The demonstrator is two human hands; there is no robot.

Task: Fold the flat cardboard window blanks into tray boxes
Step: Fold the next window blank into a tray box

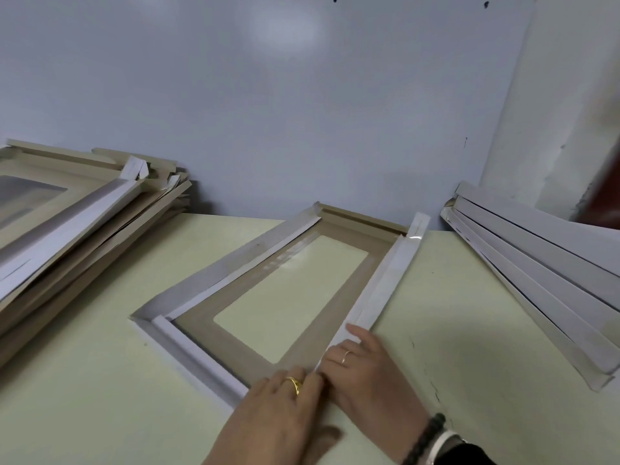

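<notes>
**Inspector:** Position of the work piece?

**Assistant:** One blank (235, 333) lies on the pale green table (100, 380), about centre, set at a slant with its far end near the grey wall (302, 112). The table shows through the window opening. The long side flaps stand partly folded, their white faces showing; the far end flap is raised, brown face towards us.

**Inspector:** Hands?

**Assistant:** Both meet at the near right corner of the blank. The left hand (285, 407) rests palm down on the near end of the frame, fingers (307, 380) bent at the tips against the card; a gold ring (294, 384) sits on one finger. The right hand (365, 367) lies along the right flap's near end, fingers fairly straight and pressing it down (thumb hidden, so I cannot tell whether anything is pinched). It wears a thin ring (345, 356), with a dark bead bracelet (424, 437) at the wrist.

**Inspector:** Grip state, then?

**Assistant:** Neither hand wraps the card; both press with narrow-spread fingers touching it.

**Inspector:** Surroundings?

**Assistant:** Left, a pile of folded trays (67, 223), brown and white, leaning unevenly, its far corner close to the wall. Right, a stack of flat blanks (536, 263), white faces up, fanned along the table edge. Both stand well apart from the piece in hand.
</notes>
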